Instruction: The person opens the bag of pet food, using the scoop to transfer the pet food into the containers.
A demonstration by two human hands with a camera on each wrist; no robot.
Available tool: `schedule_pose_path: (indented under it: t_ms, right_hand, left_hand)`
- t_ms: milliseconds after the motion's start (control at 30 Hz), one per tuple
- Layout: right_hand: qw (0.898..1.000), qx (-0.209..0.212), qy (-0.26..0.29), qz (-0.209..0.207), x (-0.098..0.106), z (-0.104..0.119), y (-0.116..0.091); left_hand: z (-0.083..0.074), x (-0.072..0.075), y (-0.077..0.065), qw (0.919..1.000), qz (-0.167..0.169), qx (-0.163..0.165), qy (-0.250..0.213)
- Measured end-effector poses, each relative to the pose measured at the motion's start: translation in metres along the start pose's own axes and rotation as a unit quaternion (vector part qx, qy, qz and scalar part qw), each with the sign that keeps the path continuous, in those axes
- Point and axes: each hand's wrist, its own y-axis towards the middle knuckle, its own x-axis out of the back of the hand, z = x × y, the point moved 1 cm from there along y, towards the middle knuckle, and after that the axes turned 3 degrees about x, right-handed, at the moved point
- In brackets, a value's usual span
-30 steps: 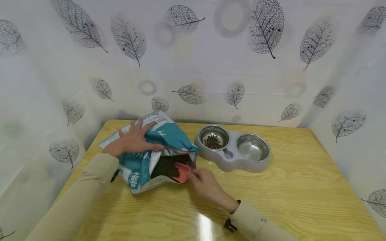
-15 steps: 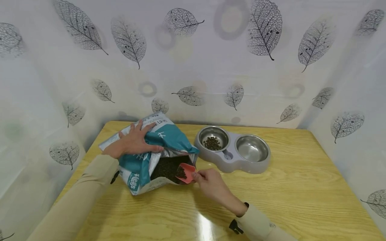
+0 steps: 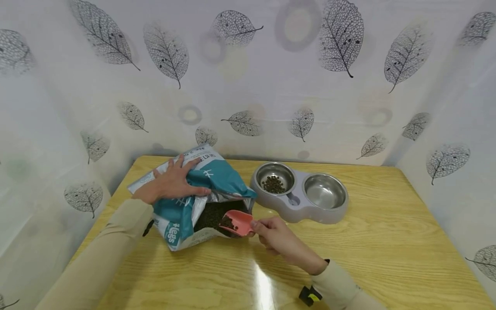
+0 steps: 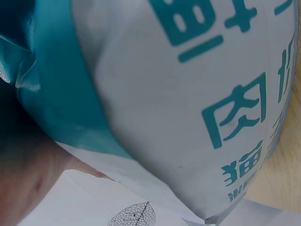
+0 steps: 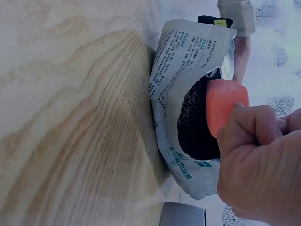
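Note:
A teal and white pet food bag [image 3: 217, 174] lies on its side, its mouth facing front right and dark brown kibble [image 3: 209, 215] showing inside. My left hand [image 3: 174, 180] rests on top of the bag with fingers spread. In the left wrist view the bag's printed side [image 4: 155, 84] fills most of the picture. My right hand [image 3: 277, 237] grips the handle of a red scoop [image 3: 241, 221] at the bag's mouth. Some kibble sits at the scoop's front end. The right wrist view shows the scoop [image 5: 227, 101] over the opening, its handle hidden by the fingers.
Behind and right of the bag stands a grey double feeder [image 3: 296, 211] with two steel bowls. Its left bowl [image 3: 275, 177] has a little kibble at the bottom; the right bowl [image 3: 324, 191] shows bare metal. A leaf-print curtain hangs behind the wooden table [image 3: 387, 241].
My right hand has drawn back to the right with the scoop, which comes further out of the kibble and shows more of its red bowl. My left hand stays on the bag.

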Motion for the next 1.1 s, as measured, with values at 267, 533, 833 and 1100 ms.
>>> schedule_pose_path:
  t_ms: [267,533,833,1100]
  right_hand:
    - [0.997,0.013,0.073,0.031,0.006,-0.002,-0.002]
    - [0.990,0.078,0.116,0.034,0.014,0.005,-0.006]
    - [0.988,0.123,0.090,-0.010,0.028,0.013,-0.003]
    - [0.952,0.123,-0.176,-0.218,0.062,0.019,0.007]
  left_hand:
    - [-0.001,0.001,-0.001,1.0000,0.000,-0.001,0.000]
    - [-0.001,0.002,-0.002,1.0000,0.000,-0.001,0.001]
    - [0.001,0.002,-0.002,1.0000,0.004,-0.003,0.001]
    - [0.001,0.001,-0.002,1.0000,0.001,-0.007,0.004]
